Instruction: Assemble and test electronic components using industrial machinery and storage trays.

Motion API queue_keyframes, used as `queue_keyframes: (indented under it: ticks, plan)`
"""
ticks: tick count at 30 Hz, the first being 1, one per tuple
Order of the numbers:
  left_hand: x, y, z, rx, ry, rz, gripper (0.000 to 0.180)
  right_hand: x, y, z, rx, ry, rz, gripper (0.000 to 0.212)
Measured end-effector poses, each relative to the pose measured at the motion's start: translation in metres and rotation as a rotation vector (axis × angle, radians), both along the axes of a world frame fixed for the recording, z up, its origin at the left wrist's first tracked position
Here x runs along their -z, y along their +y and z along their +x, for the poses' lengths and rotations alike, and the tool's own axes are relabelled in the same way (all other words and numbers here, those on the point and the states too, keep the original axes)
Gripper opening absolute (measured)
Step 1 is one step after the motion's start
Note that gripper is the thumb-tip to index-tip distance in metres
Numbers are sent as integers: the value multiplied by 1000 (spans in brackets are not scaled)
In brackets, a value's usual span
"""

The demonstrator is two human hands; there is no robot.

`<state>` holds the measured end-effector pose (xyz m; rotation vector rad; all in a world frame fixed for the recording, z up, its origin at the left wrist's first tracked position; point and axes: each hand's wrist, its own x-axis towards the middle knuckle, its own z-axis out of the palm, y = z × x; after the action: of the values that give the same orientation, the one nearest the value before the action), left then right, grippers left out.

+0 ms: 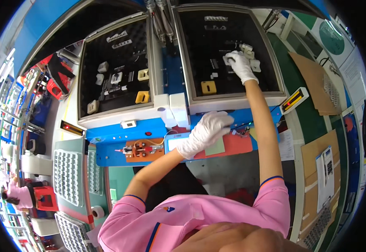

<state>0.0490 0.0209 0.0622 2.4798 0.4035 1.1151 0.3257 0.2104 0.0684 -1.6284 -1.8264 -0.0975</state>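
My right hand [240, 67], in a white glove, reaches into the right-hand framed box [187, 75]. Its fingertips close on a small pale part [226, 61] on the dark lining; they partly cover it. Pale blocks [246, 49] lie just beyond that hand, and a white piece [255, 65] sits to its right. A yellow block [209, 87] with a slot is near the box's front edge. Also gloved, my left hand [208, 131] hovers above the blue bench front with its fingers curled together. Whatever they may hold is hidden.
A second framed box [82, 90] on the left holds similar white and yellow parts. An orange fixture [143, 151] with a clamp sits on the bench front, beside a red mat [239, 144]. Moulded trays [67, 176] stand at left, cardboard [317, 90] at right. Another person [20, 195] is far left.
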Motion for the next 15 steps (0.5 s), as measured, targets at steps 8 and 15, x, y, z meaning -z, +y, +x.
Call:
queue_keyframes:
  ticks: [8, 15]
  plan:
    - [24, -26, -49, -145, 879, 547, 33, -42, -39, -8, 56, 149, 673, 53]
    - [21, -37, -35, -227, 1148, 559, 54, 71, -218, -39, 735, 338, 724, 48]
